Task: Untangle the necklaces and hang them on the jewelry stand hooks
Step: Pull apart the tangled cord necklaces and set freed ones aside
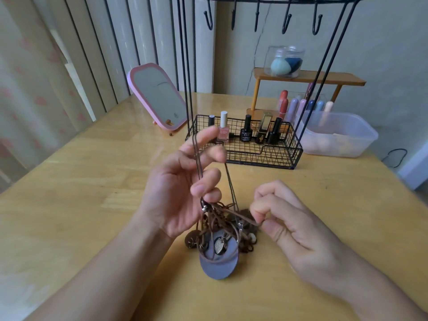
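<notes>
A tangle of brown cord necklaces point(222, 230) with round pendants, one a large grey disc point(218, 265), lies on the wooden table just in front of me. My left hand point(185, 186) is raised over it, with thin dark cords looped over the forefinger and pinched lower down between thumb and fingers. My right hand point(284, 218) pinches a brown cord end at the tangle's right side. The black wire jewelry stand point(301, 89) rises behind, its row of hooks point(261, 17) bare at the top of the view.
The stand's wire basket point(287, 158) holds several nail polish bottles point(246, 132). A pink mirror point(157, 96) leans at the back left. A clear plastic tub point(340, 135) and a small wooden shelf point(308, 78) with a sponge jar stand at the back right.
</notes>
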A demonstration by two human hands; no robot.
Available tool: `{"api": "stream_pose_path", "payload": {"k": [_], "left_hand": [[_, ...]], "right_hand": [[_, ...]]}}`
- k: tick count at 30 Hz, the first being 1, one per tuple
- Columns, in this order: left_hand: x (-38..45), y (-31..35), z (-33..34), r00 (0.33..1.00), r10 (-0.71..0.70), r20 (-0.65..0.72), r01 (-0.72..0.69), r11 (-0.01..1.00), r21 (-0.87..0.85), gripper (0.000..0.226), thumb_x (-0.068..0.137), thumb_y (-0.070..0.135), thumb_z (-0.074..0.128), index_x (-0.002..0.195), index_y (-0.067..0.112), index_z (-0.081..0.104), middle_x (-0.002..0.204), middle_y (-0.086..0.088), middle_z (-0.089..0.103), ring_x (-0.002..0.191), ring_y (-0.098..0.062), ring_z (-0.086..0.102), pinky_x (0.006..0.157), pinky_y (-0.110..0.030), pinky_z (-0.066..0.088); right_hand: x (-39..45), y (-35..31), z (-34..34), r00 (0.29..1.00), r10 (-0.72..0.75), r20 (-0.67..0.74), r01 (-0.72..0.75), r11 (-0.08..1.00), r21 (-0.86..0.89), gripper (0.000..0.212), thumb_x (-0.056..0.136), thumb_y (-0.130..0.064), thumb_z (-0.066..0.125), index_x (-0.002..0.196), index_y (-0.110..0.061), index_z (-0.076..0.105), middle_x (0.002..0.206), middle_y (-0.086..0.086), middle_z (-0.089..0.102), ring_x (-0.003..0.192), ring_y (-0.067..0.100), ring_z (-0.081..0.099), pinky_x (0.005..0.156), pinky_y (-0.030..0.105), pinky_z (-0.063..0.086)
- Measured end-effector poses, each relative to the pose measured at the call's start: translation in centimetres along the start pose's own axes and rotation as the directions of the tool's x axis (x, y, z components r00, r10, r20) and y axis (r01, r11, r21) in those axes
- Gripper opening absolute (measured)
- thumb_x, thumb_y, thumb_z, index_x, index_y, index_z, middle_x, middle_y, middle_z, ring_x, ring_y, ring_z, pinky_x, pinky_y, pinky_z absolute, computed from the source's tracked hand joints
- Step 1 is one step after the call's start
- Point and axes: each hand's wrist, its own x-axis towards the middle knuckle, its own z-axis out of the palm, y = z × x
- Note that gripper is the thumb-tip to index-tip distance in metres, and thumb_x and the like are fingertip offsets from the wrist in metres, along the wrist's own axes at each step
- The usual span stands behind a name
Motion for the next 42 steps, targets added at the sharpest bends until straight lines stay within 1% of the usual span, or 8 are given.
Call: {"api": "stream_pose_path", "payload": {"k": [5,10,18,22,32,37,39,42], "left_hand": [[0.1,-0.6,0.6,0.992,0.042,-0.12,-0.022,0.986,0.163,0.046,0.078,0.001,0.063,0.113,0.03,0.073,0.113,0.0,0.07,0.055,-0.006,0.058,0.033,-0.011,0.04],[0.1,-0.5,-0.2,0.998,0.002,0.063,-0.008,0.995,0.095,0.058,0.079,0.017,0.077,0.133,0.023,0.058,0.138,-0.004,0.057,0.091,-0.014,0.07,0.052,-0.02,0.057],[0.2,-1.0,-0.8,0.958,0.003,0.286,-0.062,0.978,0.198,0.056,0.081,0.031,0.077,0.133,0.021,0.058,0.14,-0.006,0.052,0.116,-0.027,0.053,0.097,-0.042,0.045],[0.2,-1.1,-0.8,0.932,-0.009,0.364,-0.064,0.98,0.189,0.054,0.082,0.032,0.076,0.133,0.021,0.059,0.142,-0.009,0.048,0.118,-0.03,0.048,0.101,-0.043,0.037],[0.2,-0.7,-0.2,0.896,-0.01,0.445,-0.041,0.994,0.105,0.054,0.084,0.03,0.075,0.134,0.025,0.058,0.144,-0.006,0.048,0.119,-0.03,0.047,0.107,-0.048,0.032],[0.1,-0.9,0.4,0.862,-0.018,0.506,-0.035,0.995,0.095,0.057,0.083,0.029,0.076,0.136,0.024,0.056,0.148,-0.008,0.042,0.124,-0.032,0.044,0.11,-0.055,0.027],[0.1,-0.9,0.3,0.869,-0.017,0.495,-0.035,0.995,0.096,0.058,0.082,0.029,0.077,0.136,0.024,0.056,0.148,-0.009,0.042,0.125,-0.033,0.044,0.111,-0.057,0.025],[0.0,-0.6,0.1,0.892,-0.006,0.453,-0.041,0.995,0.093,0.058,0.081,0.028,0.078,0.135,0.024,0.057,0.148,-0.009,0.042,0.125,-0.033,0.045,0.111,-0.058,0.024]], "right_hand": [[-0.2,-0.8,0.9,0.997,-0.038,-0.07,0.061,0.928,0.367,0.015,0.101,-0.017,0.047,0.09,-0.027,0.05,0.11,-0.002,0.048,0.088,0.025,0.047,0.078,0.034,0.039],[0.0,-1.5,0.9,0.993,0.033,-0.112,0.065,0.642,0.764,0.012,0.098,-0.032,0.057,0.092,-0.023,0.053,0.097,0.004,0.058,0.081,0.015,0.047,0.073,0.02,0.041],[0.0,-0.8,1.1,0.992,0.117,-0.042,-0.055,0.715,0.697,0.017,0.097,-0.036,0.057,0.091,-0.02,0.055,0.088,0.002,0.049,0.08,0.017,0.042,0.073,0.025,0.036],[0.2,-0.6,1.5,0.986,0.168,-0.019,-0.1,0.669,0.737,0.026,0.094,-0.043,0.059,0.092,-0.018,0.054,0.093,0.003,0.054,0.078,0.023,0.045,0.07,0.027,0.04],[0.8,0.1,2.2,0.959,0.284,-0.004,-0.1,0.35,0.932,0.025,0.082,-0.032,0.076,0.09,-0.018,0.057,0.096,0.013,0.061,0.076,0.027,0.058,0.062,0.032,0.045],[1.0,0.5,2.3,0.939,0.335,-0.081,-0.088,0.46,0.883,0.027,0.071,-0.038,0.084,0.089,-0.025,0.069,0.087,0.006,0.064,0.066,0.017,0.055,0.057,0.027,0.046],[1.0,0.6,2.3,0.938,0.338,-0.077,-0.092,0.456,0.885,0.029,0.073,-0.039,0.083,0.089,-0.022,0.067,0.094,0.02,0.059,0.069,0.021,0.055,0.058,0.03,0.045],[0.8,0.7,2.0,0.942,0.329,-0.06,-0.092,0.428,0.899,0.028,0.076,-0.036,0.082,0.085,-0.019,0.061,0.092,0.018,0.055,0.07,0.025,0.055,0.059,0.032,0.045]]}}
